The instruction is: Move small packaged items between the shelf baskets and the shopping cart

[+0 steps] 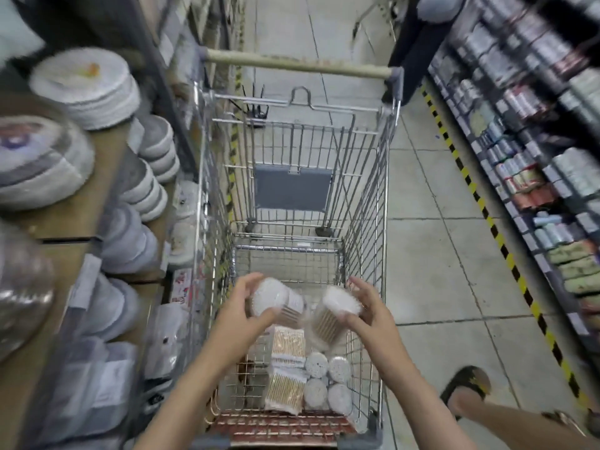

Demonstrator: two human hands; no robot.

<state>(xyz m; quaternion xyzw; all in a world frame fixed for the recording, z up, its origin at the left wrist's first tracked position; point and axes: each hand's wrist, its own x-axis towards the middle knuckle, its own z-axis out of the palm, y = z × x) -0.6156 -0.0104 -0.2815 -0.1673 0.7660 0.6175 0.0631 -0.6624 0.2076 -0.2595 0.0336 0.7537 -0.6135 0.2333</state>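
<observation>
White-topped cotton swab tubs sit one in each hand, left hand (pixel 242 303) gripping one tub (pixel 276 302) and right hand (pixel 367 306) the other (pixel 334 311) above the shopping cart (pixel 367 196), likely for lowering beside packs already inside.

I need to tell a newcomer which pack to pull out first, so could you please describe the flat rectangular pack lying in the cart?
Start at the wire shopping cart in the aisle and look at its floor, just below the two hands. The flat rectangular pack of tan sticks lies there lengthwise, left of four small round white-topped tubs. It alone is long, flat and tan; its neighbours are round.
</observation>
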